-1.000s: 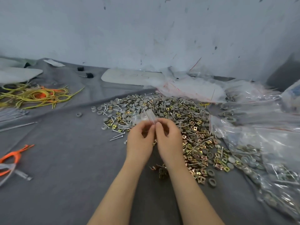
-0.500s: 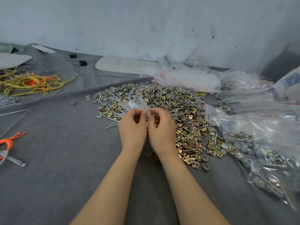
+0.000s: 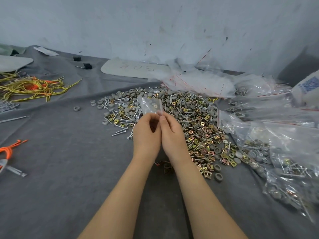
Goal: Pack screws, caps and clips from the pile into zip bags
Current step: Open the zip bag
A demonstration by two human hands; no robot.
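The left hand (image 3: 146, 133) and right hand (image 3: 172, 133) pinch 1 small zip bag (image 3: 151, 105) (some parts inside). It now stands taller above the pile (image 3: 189, 121) than 0.5 s ago, so sealing seems underway.

workshop bench: hardware pile (image 3: 172, 121), scuffed wall (image 3: 155, 23).

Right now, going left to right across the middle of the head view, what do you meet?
Orange cord → lone grey cap → left hand → right hand, both pinching a zip bag → filled bags.
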